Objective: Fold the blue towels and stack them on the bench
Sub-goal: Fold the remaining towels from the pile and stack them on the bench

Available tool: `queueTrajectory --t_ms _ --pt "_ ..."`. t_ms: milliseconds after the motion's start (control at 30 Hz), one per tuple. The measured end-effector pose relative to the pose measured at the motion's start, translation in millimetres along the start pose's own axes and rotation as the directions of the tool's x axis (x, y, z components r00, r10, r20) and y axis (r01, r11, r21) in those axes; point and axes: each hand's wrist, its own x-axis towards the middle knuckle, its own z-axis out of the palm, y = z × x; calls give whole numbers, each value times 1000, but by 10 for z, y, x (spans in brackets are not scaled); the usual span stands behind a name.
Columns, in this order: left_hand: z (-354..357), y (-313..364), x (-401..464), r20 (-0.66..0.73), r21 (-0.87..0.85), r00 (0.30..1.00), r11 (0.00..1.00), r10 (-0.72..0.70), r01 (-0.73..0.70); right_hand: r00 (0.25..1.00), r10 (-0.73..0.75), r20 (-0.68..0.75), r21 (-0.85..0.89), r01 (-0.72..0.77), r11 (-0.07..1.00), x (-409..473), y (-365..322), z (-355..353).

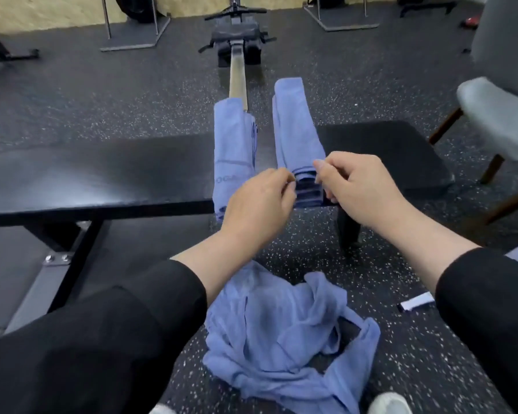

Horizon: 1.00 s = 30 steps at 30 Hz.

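While both hands pinch the near end of the folded towel [296, 135] lying across the bench [102, 174] near its right end, left hand [260, 204] and right hand [356, 189] fingers narrow on its layers, uneven pull risks splaying them; the crumpled towel [281, 333] remains on the floor.

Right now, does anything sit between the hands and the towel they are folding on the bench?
Nothing visible does: the left hand and right hand already pinch the near end of the folded towel on the bench.

Tabletop [102, 174] and floor [102, 94]: load check.
Two folded blue towels [234, 144] [296, 130] lie across the tabletop, apart; crumpled towels [281, 339] lie on the floor.
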Motion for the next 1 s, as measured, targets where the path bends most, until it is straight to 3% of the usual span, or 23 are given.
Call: queueTrajectory --t_ms 67,133,200,267,433,567,667,833,1000 --pt "79 -5 -309 81 59 997 998 18 -23 995 17 94 -82 -9 997 -287 13 150" --pt "229 -100 -617 208 137 978 990 14 -44 954 110 277 -190 -58 980 -603 117 375" --pt "396 -282 -893 302 187 953 981 -15 -44 866 224 447 -289 -97 952 -908 348 646" --pt "561 -507 -1121 404 276 914 958 -49 -71 774 353 525 -366 -169 915 -1207 624 888" --pt "851 -875 -1326 637 402 748 909 -188 -113 628 541 559 -475 -292 830 -1738 1204 1257" --pt "1082 -908 -1295 759 387 605 914 -239 -124 544 521 658 -494 -210 844 -1944 1512 1548" --pt "1244 -867 -1270 809 368 536 919 -243 -141 534 463 708 -474 -128 871 -1968 1574 1775" --pt "1418 -774 -1157 831 337 511 930 -220 -147 455 535 712 -595 -13 804 -2007 1593 2173" --pt "1414 -783 -1100 830 304 524 944 -194 -132 505 593 627 -717 76 692 -2042 1595 2331"
